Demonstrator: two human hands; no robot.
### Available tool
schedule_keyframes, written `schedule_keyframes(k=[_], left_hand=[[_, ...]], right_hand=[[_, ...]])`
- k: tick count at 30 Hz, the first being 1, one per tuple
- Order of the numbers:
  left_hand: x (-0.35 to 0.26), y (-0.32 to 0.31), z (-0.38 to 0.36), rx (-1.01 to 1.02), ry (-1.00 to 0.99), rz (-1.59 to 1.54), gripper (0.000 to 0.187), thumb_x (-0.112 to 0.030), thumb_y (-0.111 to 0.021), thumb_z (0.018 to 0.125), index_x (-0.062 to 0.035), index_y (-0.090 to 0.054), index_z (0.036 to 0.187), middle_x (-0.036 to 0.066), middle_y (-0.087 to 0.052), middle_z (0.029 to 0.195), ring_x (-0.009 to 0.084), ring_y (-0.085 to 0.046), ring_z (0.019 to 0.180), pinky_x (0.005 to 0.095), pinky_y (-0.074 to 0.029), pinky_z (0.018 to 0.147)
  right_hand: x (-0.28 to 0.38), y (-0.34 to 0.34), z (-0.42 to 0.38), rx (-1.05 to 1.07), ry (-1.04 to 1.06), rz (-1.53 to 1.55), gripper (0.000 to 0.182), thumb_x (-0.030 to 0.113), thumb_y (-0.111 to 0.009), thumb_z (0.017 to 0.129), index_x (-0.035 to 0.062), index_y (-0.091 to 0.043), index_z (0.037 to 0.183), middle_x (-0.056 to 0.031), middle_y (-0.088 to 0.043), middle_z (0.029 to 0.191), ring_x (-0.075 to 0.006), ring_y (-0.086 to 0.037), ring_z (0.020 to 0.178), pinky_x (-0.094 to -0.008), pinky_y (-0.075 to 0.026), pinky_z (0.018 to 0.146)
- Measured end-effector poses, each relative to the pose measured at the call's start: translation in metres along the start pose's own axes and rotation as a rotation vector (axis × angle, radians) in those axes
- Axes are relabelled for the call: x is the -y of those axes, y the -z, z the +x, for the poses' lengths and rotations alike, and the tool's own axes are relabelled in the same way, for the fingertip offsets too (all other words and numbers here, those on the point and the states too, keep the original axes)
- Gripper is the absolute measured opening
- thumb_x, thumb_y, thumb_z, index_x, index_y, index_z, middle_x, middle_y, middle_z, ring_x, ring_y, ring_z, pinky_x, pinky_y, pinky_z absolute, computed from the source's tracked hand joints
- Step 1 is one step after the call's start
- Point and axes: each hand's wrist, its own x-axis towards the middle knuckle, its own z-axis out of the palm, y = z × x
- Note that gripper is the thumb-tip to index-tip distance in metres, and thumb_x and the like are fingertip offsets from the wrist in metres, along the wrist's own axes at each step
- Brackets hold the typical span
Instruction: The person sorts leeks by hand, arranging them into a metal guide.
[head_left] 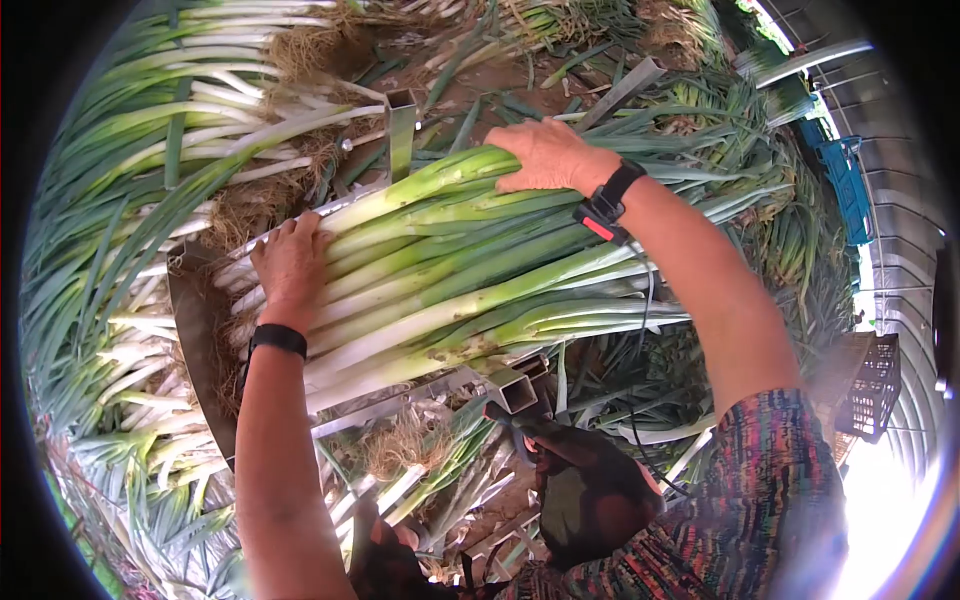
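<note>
A thick row of large green onions (pixel 450 265) lies side by side on a metal rack, white root ends to the left and green leaves to the right. My left hand (pixel 292 262) presses on the white stalks near the roots, its fingers curled over the far edge. Farther right, my right hand (pixel 550 155) grips the green part at the far side, fingers bent over the leaves. A dark curved plate (pixel 203 350) stands at the root ends. The stalks under both palms are hidden.
A square metal post (pixel 401 130) rises at the rack's far side, and a tube end (pixel 512 390) shows near my knees. More green onions (pixel 170 110) are heaped left and behind. A brown plastic crate (pixel 868 385) and a blue crate (pixel 846 190) stand at right.
</note>
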Motion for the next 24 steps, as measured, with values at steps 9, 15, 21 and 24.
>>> schedule_keyframes(k=[9,15,21,24], left_hand=[[-0.004,-0.005,0.003,0.020,0.047,0.033,0.028,-0.035,-0.061,0.092,-0.0223,-0.062,0.118,0.004,-0.066,0.112,0.0273,-0.058,0.113,0.0535,-0.036,0.100],[0.009,-0.023,0.002,-0.025,0.014,0.035,0.031,-0.039,-0.060,0.093,-0.0252,-0.063,0.121,0.004,-0.066,0.114,0.0260,-0.058,0.115,0.0544,-0.033,0.104],[0.011,-0.027,0.000,-0.033,0.062,0.002,0.030,-0.039,-0.056,0.094,-0.0250,-0.064,0.119,0.005,-0.066,0.113,0.0258,-0.058,0.115,0.0565,-0.029,0.109],[0.010,-0.025,-0.002,-0.099,0.054,-0.057,0.026,-0.037,-0.056,0.094,-0.0226,-0.064,0.113,0.005,-0.065,0.109,0.0260,-0.058,0.113,0.0574,-0.026,0.111]], right_hand=[[-0.013,-0.039,0.026,-0.046,-0.063,-0.084,0.048,0.031,-0.069,0.084,0.0287,-0.053,0.129,-0.0039,-0.060,0.119,-0.0311,-0.053,0.117,-0.0497,-0.039,0.099],[0.002,-0.017,0.026,-0.010,0.032,-0.077,0.064,0.038,-0.062,0.084,0.0190,-0.046,0.143,-0.0125,-0.054,0.136,-0.0353,-0.047,0.128,-0.0502,-0.031,0.111],[0.049,-0.049,0.048,-0.076,0.030,-0.029,0.046,0.045,-0.050,0.094,0.0102,-0.058,0.124,-0.0156,-0.060,0.125,-0.0358,-0.054,0.118,-0.0527,-0.038,0.098],[0.055,-0.045,0.051,-0.039,-0.040,0.029,0.042,0.044,-0.050,0.095,0.0116,-0.059,0.120,-0.0144,-0.062,0.122,-0.0363,-0.055,0.117,-0.0531,-0.038,0.096]])
